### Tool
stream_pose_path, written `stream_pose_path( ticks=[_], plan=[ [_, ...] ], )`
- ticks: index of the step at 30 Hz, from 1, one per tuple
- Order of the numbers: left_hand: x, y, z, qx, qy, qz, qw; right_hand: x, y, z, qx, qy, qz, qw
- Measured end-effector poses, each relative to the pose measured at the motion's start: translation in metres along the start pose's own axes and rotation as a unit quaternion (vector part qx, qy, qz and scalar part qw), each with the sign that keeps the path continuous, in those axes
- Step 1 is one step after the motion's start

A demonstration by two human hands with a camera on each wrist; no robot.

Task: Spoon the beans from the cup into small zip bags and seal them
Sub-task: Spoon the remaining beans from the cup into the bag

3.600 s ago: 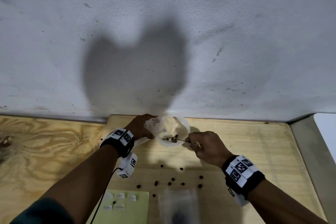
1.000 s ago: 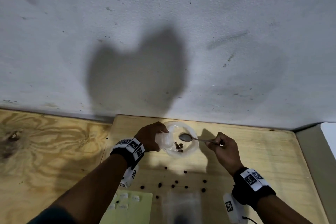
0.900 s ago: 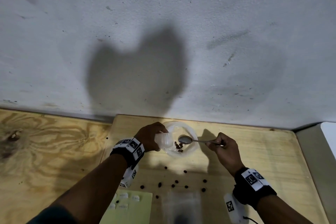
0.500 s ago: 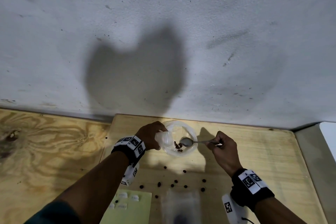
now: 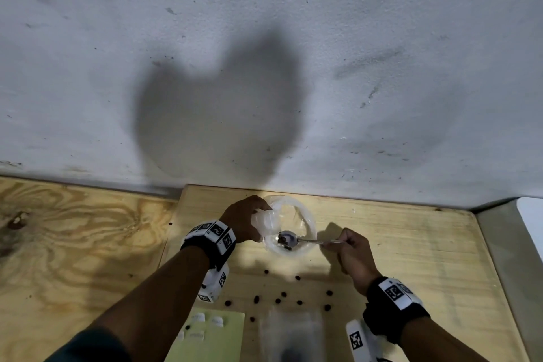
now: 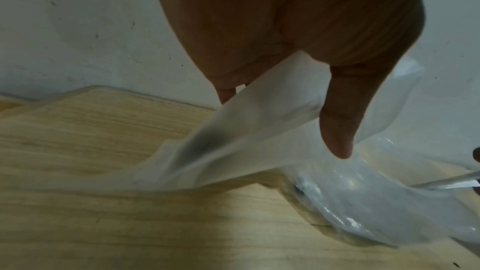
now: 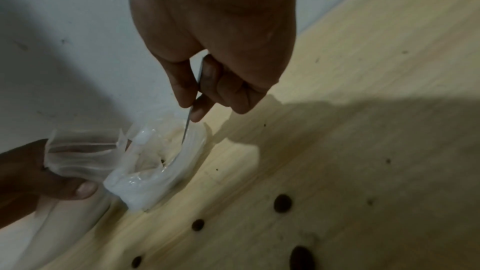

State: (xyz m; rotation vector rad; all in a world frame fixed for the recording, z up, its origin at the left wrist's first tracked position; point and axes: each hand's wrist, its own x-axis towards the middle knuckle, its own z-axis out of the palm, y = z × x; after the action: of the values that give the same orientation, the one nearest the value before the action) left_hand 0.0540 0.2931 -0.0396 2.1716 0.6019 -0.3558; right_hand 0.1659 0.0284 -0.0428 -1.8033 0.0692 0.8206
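Right hand [image 5: 354, 258] pinches the spoon [image 5: 305, 240] handle between thumb and fingers; its bowl sits low inside the cup [image 5: 307, 222], carrying a few beans [image 5: 282, 241]. Left hand [image 5: 242, 222] grips a small clear bag [image 5: 264, 220], thumb and fingers curled on the film, held against the cup's left rim. Cup stands on the board [image 5: 396, 244] near the wall [image 5: 264, 53]. Loose beans [image 5: 283, 294] lie scattered on the board, nearer the person. A green sheet [image 5: 217, 341] and another bag [image 5: 293, 335] lie at the near edge.

Black wristbands [image 5: 393, 311] carry white square-coded tags and white camera units [image 5: 214, 282]; a dark teal sleeve [image 5: 88, 347] shows.
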Motion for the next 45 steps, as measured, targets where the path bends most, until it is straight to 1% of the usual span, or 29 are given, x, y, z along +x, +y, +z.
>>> stream_pose_path(
  ticks=[3,6,11,14,18,22,25,27,30,32,36,40,45],
  plan=[
    [0.002,0.001,0.0,-0.009,-0.001,-0.01,1.0,-0.001,0.003,0.006,0.033,0.008,0.057,0.998],
    [0.003,0.003,-0.002,-0.009,-0.002,-0.01,1.0,-0.003,0.001,0.008,0.064,0.011,0.094,0.993],
    [0.001,0.003,-0.009,-0.019,0.0,0.0,1.0,0.002,-0.011,-0.001,0.085,0.033,0.105,0.99],
    [-0.003,0.006,-0.012,-0.02,0.005,0.004,1.0,0.009,-0.02,-0.014,0.095,0.034,0.08,0.992],
    [-0.009,0.009,-0.011,-0.001,0.019,0.02,1.0,0.018,-0.034,-0.033,0.071,0.024,0.033,0.997],
    [-0.01,0.006,-0.007,0.021,0.03,0.044,0.998,0.019,-0.047,-0.035,-0.027,0.01,-0.064,0.998],
    [-0.011,0.005,-0.004,0.028,0.038,0.053,0.997,0.019,-0.05,-0.027,-0.116,-0.007,-0.136,0.984],
    [-0.012,0.005,-0.003,0.034,0.041,0.058,0.997,0.019,-0.047,-0.022,-0.161,-0.021,-0.164,0.973],
    [-0.012,0.005,-0.002,0.038,0.042,0.06,0.997,0.018,-0.043,-0.016,-0.182,-0.034,-0.181,0.966],
    [-0.012,0.006,-0.002,0.039,0.042,0.06,0.997,0.02,-0.039,-0.016,-0.179,-0.036,-0.173,0.968],
    [-0.011,0.005,0.0,0.04,0.041,0.064,0.996,0.025,-0.03,-0.018,-0.149,-0.042,-0.121,0.98],
    [-0.009,0.005,0.002,0.039,0.038,0.067,0.996,0.022,-0.03,-0.014,-0.08,-0.042,-0.052,0.995],
    [-0.007,0.004,0.002,0.048,0.043,0.074,0.995,0.023,-0.027,-0.011,-0.013,-0.044,0.038,0.998]
  ],
)
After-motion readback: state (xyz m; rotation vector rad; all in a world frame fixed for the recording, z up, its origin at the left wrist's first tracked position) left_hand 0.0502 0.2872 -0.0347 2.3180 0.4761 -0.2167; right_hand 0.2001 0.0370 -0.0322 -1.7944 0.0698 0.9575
